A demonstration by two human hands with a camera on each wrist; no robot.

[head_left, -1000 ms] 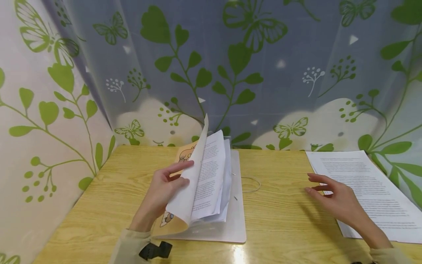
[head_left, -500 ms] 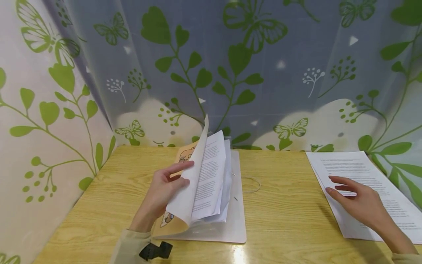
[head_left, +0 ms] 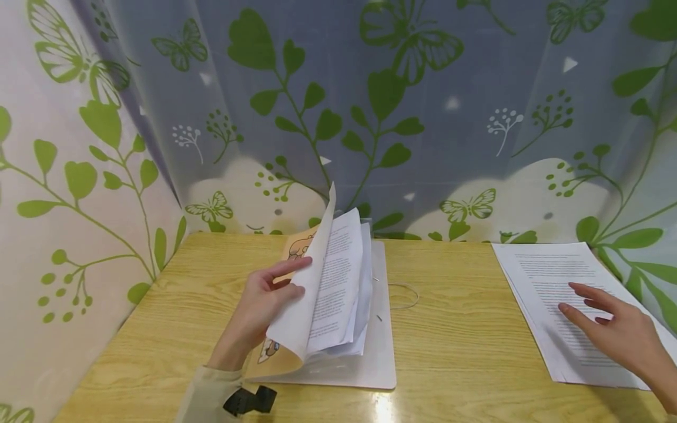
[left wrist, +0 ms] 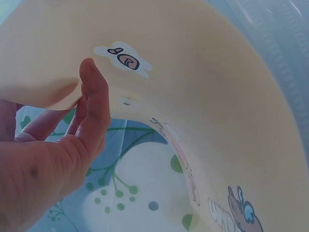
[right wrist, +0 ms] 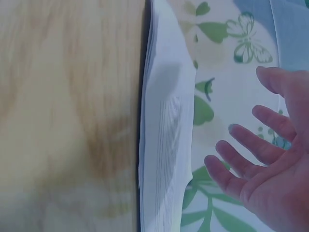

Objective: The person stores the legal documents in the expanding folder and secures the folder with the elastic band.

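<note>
My left hand (head_left: 264, 299) pinches the raised cover (head_left: 304, 317), white inside and orange with cartoon figures outside. In the left wrist view the cover (left wrist: 193, 72) bends in a wide curve beside the fingers. Under it, printed sheets (head_left: 333, 276) lean at a tilt over a pale folder (head_left: 378, 352) with a clear sleeve. Over a stack of printed paper (head_left: 555, 270) at the right hovers my right hand (head_left: 619, 329), fingers spread and holding nothing. The right wrist view shows that hand (right wrist: 265, 150) apart from the stack (right wrist: 164, 121).
A thin loop of cord (head_left: 404, 295) sticks out from the folder's right edge onto the wooden table (head_left: 449, 341). A patterned curtain (head_left: 338, 106) hangs along the table's back and sides.
My right hand has moved right, from the paper stack's left edge to above its middle. The left hand and the cover have stayed where they were.
</note>
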